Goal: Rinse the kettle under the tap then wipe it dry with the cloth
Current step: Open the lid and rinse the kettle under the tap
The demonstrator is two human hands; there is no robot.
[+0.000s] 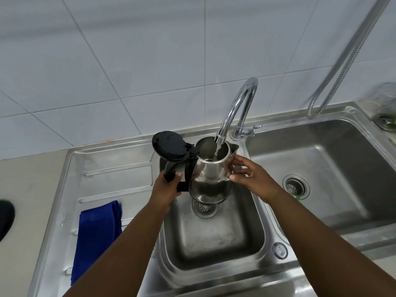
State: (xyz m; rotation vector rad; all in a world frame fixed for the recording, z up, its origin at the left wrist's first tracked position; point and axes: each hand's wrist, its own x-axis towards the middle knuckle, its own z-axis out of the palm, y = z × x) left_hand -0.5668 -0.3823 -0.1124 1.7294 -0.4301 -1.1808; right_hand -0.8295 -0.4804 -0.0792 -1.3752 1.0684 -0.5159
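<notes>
Both forearms reach from the bottom edge toward a steel kettle (211, 176) that I hold under a running tap (237, 108).

Left hand (168, 185) has its fingers closed round the black handle, carrying the weight so the kettle hangs above the small basin of the sink (214, 239), over its drain. Right hand (249, 175) rests open against the kettle's side, fingers spread and only the tips touching, I judge to steady the mouth beneath the spout. Black lid (169, 147) is flipped back, which lets the stream of water fall straight inside. Blue cloth (96, 236) lies on the draining board to my left, well apart from the kettle and within reach for drying; rinsing looks underway, wiping not yet begun.
</notes>
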